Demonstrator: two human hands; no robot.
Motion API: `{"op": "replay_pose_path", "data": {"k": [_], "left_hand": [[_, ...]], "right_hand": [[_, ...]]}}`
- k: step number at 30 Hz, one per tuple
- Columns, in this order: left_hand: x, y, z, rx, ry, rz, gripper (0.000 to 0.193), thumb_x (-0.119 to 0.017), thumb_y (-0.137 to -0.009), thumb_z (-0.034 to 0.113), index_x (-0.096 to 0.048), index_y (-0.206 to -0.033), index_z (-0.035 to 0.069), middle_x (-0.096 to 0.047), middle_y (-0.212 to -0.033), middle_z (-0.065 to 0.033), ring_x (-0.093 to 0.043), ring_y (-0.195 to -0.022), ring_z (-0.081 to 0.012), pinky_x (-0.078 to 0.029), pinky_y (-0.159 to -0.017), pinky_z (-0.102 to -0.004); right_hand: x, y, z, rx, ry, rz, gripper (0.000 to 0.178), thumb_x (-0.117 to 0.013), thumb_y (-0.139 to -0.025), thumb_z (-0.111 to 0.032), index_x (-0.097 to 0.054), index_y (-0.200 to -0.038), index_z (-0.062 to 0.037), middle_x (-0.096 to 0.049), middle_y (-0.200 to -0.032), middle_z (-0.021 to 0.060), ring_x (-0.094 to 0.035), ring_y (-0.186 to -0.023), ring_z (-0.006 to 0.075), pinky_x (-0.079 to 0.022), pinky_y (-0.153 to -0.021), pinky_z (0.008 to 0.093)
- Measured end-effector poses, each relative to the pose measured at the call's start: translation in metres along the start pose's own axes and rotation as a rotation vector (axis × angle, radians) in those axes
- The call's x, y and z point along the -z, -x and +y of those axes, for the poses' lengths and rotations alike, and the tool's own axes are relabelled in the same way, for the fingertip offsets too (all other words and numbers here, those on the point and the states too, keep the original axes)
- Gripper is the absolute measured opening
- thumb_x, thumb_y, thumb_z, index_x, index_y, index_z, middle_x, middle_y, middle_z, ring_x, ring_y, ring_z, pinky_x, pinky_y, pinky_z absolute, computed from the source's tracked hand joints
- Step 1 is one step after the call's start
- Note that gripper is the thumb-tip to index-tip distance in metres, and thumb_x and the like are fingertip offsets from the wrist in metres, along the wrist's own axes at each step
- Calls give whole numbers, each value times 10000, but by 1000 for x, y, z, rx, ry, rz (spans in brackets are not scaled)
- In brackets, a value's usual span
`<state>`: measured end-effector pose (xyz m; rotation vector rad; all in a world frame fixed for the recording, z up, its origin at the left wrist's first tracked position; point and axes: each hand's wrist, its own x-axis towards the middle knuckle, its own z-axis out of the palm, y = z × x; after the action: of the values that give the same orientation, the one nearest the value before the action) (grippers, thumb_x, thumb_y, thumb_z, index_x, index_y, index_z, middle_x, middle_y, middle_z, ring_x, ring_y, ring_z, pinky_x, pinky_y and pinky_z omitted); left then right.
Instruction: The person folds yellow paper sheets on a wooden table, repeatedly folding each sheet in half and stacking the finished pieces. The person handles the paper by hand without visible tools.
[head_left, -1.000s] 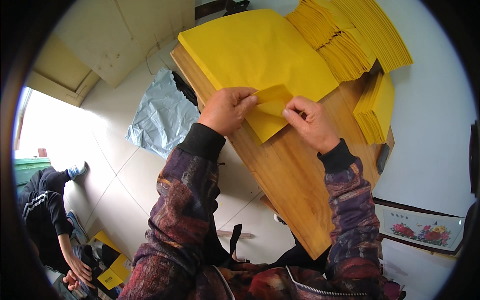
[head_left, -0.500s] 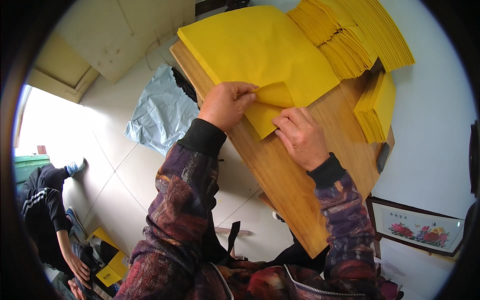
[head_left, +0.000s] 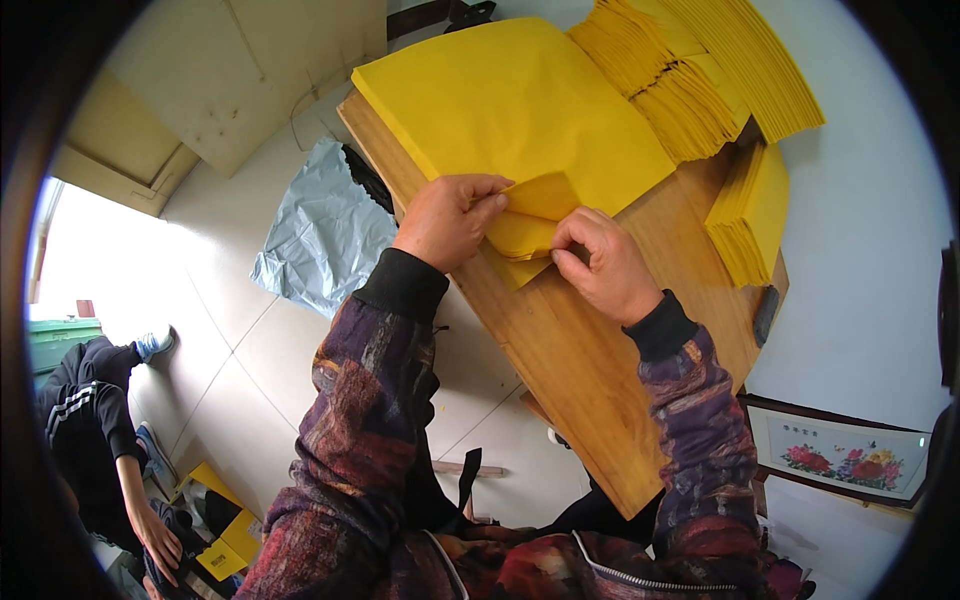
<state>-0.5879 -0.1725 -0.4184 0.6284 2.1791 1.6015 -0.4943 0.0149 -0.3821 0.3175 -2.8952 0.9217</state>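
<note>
Your left hand (head_left: 447,222) pinches the yellow piece (head_left: 523,234) at eleven o'clock, your right hand (head_left: 604,266) at four; align edges evenly.

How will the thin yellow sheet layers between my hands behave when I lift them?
The layers will probably flop, since one bows near your right hand. They're likely light, judging by their thin edges. They might separate, as a gap shows between them.

A broad yellow stack (head_left: 520,100) lies on the table (head_left: 590,350), top sheets (head_left: 541,196) lifted at one corner.
</note>
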Motion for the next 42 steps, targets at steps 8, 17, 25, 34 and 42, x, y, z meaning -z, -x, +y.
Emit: {"op": "replay_pose_path", "data": {"k": [8, 17, 25, 34, 42], "left_hand": [[0, -2, -5, -11, 17, -11, 237, -554, -927, 163, -648, -1108, 44, -575, -660, 12, -463, -467, -60, -408, -458, -223], [2, 0, 2, 4, 19, -17, 246, -559, -929, 176, -643, -1118, 43, -590, -692, 13, -461, -490, -54, -410, -473, -224], [3, -1, -6, -101, 5, -20, 287, -610, -870, 204, -639, -1087, 20, -673, -900, -150, -639, -841, -249, -495, -736, -313], [-1, 1, -2, -6, -22, 46, 244, -619, -843, 173, -658, -1029, 21, -671, -892, -174, -654, -823, -277, -497, -736, -329], [-1, 3, 4, 24, 22, 37, 242, -602, -859, 173, -651, -1029, 8, -667, -876, -180, -648, -811, -291, -496, -733, -331]], "right_hand": [[5, -2, 8, -163, -327, -124, 79, -613, -794, -20, -534, -791, -26, -501, -770, 14, -495, -709, 105, -414, -646, 231], [7, -6, 7, -279, -446, -105, 66, -591, -844, -46, -542, -800, -44, -495, -741, -46, -449, -679, 48, -395, -608, 206], [5, -22, 0, -197, -181, 223, 78, -591, -842, -67, -539, -803, -24, -540, -718, 17, -480, -648, 80, -397, -569, 227], [0, 12, -12, 156, 285, 208, 221, -673, -739, -44, -588, -942, -41, -564, -881, 89, -557, -857, 268, -478, -726, 364], [-8, 10, -5, 205, 322, 101, 150, -648, -729, 20, -605, -859, -40, -565, -842, 86, -547, -824, 293, -465, -696, 366]]}}
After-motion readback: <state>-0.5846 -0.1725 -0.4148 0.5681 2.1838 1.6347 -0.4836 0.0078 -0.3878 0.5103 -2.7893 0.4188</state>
